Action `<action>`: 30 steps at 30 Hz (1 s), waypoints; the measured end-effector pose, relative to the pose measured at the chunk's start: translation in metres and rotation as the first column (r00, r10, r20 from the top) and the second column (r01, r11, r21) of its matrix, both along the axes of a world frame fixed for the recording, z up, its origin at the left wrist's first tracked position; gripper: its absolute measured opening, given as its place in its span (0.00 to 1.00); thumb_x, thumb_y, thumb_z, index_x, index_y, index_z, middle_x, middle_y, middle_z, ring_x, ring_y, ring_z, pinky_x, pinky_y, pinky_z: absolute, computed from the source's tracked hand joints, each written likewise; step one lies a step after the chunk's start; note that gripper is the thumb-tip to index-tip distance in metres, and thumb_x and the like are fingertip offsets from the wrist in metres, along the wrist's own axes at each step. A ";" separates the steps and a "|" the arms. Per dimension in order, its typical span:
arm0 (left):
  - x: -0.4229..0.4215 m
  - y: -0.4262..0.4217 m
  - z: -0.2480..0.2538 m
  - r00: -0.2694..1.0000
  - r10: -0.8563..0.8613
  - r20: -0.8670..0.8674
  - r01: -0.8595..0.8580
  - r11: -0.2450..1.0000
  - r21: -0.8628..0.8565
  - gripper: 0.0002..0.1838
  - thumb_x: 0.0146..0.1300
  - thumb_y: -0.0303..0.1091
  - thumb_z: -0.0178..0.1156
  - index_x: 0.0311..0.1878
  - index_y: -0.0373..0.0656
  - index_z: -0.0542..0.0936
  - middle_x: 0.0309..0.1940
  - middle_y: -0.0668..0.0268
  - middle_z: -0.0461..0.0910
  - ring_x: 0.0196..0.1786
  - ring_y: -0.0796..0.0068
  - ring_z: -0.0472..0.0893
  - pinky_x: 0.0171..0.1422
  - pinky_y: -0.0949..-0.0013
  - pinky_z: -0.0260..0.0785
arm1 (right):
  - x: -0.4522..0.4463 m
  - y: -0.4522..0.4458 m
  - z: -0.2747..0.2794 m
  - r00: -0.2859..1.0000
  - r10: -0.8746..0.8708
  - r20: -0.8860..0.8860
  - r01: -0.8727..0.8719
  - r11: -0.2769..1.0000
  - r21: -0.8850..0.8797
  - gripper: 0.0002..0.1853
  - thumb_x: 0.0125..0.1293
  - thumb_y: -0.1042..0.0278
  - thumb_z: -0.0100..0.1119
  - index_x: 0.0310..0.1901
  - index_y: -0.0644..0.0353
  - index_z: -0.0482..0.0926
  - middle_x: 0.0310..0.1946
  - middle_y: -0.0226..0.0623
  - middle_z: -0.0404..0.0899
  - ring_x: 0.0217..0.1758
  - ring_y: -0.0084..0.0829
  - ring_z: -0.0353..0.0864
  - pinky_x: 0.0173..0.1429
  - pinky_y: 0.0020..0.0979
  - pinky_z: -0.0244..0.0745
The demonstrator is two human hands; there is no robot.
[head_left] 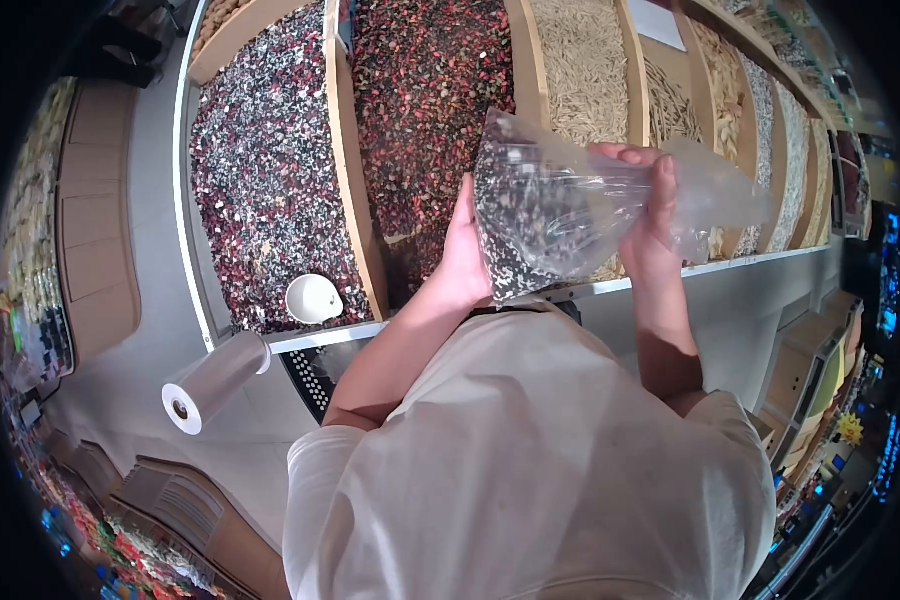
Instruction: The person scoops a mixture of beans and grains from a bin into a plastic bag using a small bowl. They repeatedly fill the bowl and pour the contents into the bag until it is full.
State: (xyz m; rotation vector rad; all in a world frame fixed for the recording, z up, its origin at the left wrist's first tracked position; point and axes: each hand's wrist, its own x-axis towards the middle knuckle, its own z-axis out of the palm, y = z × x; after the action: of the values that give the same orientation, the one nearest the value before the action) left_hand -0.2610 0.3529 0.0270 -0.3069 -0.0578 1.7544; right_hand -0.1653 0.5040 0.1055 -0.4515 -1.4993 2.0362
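Note:
A clear plastic bag lies sideways between my hands, with a dark and white grain mix gathered at its left end. My left hand supports the filled bottom of the bag from the left, its palm against the plastic. Around the bag's gathered neck, my right hand is closed, and the loose mouth of the bag spreads out to the right of it. A white scoop rests on the mixed grains in the leftmost large compartment.
Wooden dividers separate the bins of grains and dried goods. A metal rim runs along the bin's near edge. A roll of plastic bags juts out at the lower left. A person's dark-clothed legs show at the upper left.

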 end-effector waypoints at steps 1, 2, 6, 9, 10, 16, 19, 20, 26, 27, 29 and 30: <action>0.002 0.000 0.003 1.000 0.001 0.003 -0.001 1.000 0.005 0.40 0.70 0.68 0.37 0.70 0.43 0.66 0.65 0.54 0.71 0.65 0.53 0.72 0.71 0.45 0.61 | -0.001 0.001 -0.005 0.995 -0.095 0.014 0.096 0.992 -0.088 0.23 0.73 0.45 0.49 0.43 0.61 0.76 0.48 0.50 0.80 0.57 0.43 0.78 0.65 0.45 0.71; 0.004 0.000 0.006 1.000 0.003 0.004 -0.003 1.000 0.011 0.40 0.70 0.67 0.37 0.69 0.43 0.67 0.65 0.55 0.72 0.65 0.54 0.73 0.71 0.46 0.62 | -0.001 0.004 -0.009 0.996 -0.090 0.021 0.092 0.992 -0.091 0.23 0.73 0.45 0.49 0.43 0.61 0.76 0.48 0.50 0.80 0.57 0.43 0.78 0.65 0.45 0.71; 0.004 0.004 0.010 0.991 0.044 -0.125 -0.045 0.999 -0.003 0.34 0.75 0.61 0.34 0.68 0.43 0.68 0.62 0.58 0.74 0.62 0.61 0.76 0.68 0.50 0.68 | 0.002 0.012 -0.015 0.988 -0.150 0.044 0.155 0.982 -0.111 0.23 0.73 0.45 0.50 0.44 0.61 0.76 0.49 0.50 0.80 0.57 0.43 0.78 0.65 0.46 0.70; 0.009 -0.001 0.015 0.983 0.046 -0.176 -0.050 0.999 -0.018 0.33 0.76 0.59 0.34 0.67 0.42 0.67 0.60 0.59 0.75 0.60 0.64 0.78 0.64 0.52 0.72 | 0.002 0.014 -0.014 0.983 -0.173 0.061 0.178 0.980 -0.084 0.23 0.74 0.45 0.48 0.45 0.61 0.75 0.50 0.50 0.79 0.58 0.43 0.77 0.66 0.47 0.70; 0.010 -0.002 0.016 0.979 0.021 -0.203 -0.031 0.998 -0.047 0.32 0.76 0.59 0.35 0.67 0.42 0.67 0.60 0.58 0.75 0.59 0.63 0.78 0.64 0.52 0.73 | 0.001 0.014 -0.013 0.979 -0.195 0.064 0.199 0.978 -0.063 0.23 0.74 0.44 0.47 0.46 0.61 0.74 0.50 0.50 0.79 0.59 0.44 0.76 0.66 0.47 0.69; 0.020 -0.002 0.029 0.885 0.094 -0.456 -0.139 0.988 -0.066 0.30 0.66 0.24 0.58 0.69 0.40 0.59 0.58 0.55 0.74 0.58 0.63 0.79 0.62 0.57 0.76 | -0.005 0.014 0.003 0.969 -0.220 0.110 0.226 0.973 -0.046 0.22 0.76 0.45 0.43 0.48 0.59 0.72 0.53 0.46 0.76 0.63 0.44 0.72 0.72 0.48 0.61; 0.026 0.004 0.021 0.802 0.159 -0.575 -0.212 0.977 -0.026 0.28 0.64 0.20 0.58 0.67 0.39 0.62 0.57 0.56 0.75 0.58 0.64 0.79 0.62 0.58 0.76 | -0.005 0.012 0.009 0.969 -0.228 0.097 0.231 0.973 -0.016 0.22 0.76 0.46 0.43 0.48 0.59 0.72 0.53 0.46 0.76 0.63 0.44 0.72 0.72 0.48 0.61; 0.026 0.004 0.020 0.803 0.163 -0.573 -0.215 0.976 -0.024 0.28 0.64 0.20 0.58 0.67 0.39 0.62 0.57 0.56 0.75 0.58 0.64 0.79 0.62 0.58 0.76 | -0.005 0.012 0.010 0.969 -0.226 0.099 0.228 0.973 -0.014 0.22 0.76 0.46 0.43 0.48 0.59 0.72 0.53 0.46 0.76 0.63 0.44 0.72 0.72 0.48 0.61; 0.033 0.009 0.016 0.719 0.199 -0.666 -0.318 0.946 -0.062 0.26 0.64 0.18 0.57 0.65 0.38 0.65 0.56 0.58 0.77 0.57 0.66 0.80 0.63 0.59 0.74 | -0.004 0.011 0.017 0.965 -0.250 0.076 0.252 0.968 -0.012 0.21 0.77 0.47 0.41 0.47 0.58 0.73 0.53 0.46 0.76 0.62 0.44 0.73 0.70 0.49 0.63; 0.033 0.008 0.013 0.685 0.182 -0.706 -0.318 0.946 -0.064 0.25 0.65 0.19 0.56 0.66 0.38 0.64 0.56 0.58 0.77 0.56 0.66 0.80 0.63 0.59 0.74 | -0.003 0.011 0.017 0.959 -0.269 0.088 0.270 0.963 -0.003 0.21 0.77 0.47 0.41 0.47 0.59 0.73 0.53 0.46 0.77 0.62 0.44 0.73 0.70 0.48 0.63; 0.031 0.003 0.014 0.644 0.168 -0.746 -0.330 0.941 -0.073 0.25 0.66 0.20 0.55 0.66 0.38 0.64 0.56 0.58 0.77 0.56 0.67 0.80 0.63 0.59 0.74 | -0.003 0.011 0.014 0.957 -0.274 0.099 0.276 0.961 -0.002 0.21 0.77 0.47 0.41 0.47 0.59 0.73 0.53 0.46 0.77 0.62 0.44 0.73 0.71 0.48 0.63; 0.032 0.000 0.019 0.753 0.147 -0.641 -0.291 0.948 -0.126 0.23 0.68 0.22 0.53 0.66 0.38 0.64 0.56 0.58 0.76 0.56 0.67 0.80 0.63 0.59 0.74 | -0.002 0.011 0.012 0.956 -0.274 0.103 0.276 0.961 -0.004 0.21 0.77 0.48 0.41 0.47 0.59 0.73 0.53 0.46 0.77 0.61 0.44 0.74 0.71 0.48 0.63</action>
State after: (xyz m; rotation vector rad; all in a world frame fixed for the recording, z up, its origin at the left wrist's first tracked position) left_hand -0.2294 0.3526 0.0465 0.1529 0.6137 2.0252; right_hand -0.1670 0.5148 0.1177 -0.7384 -1.3892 1.8329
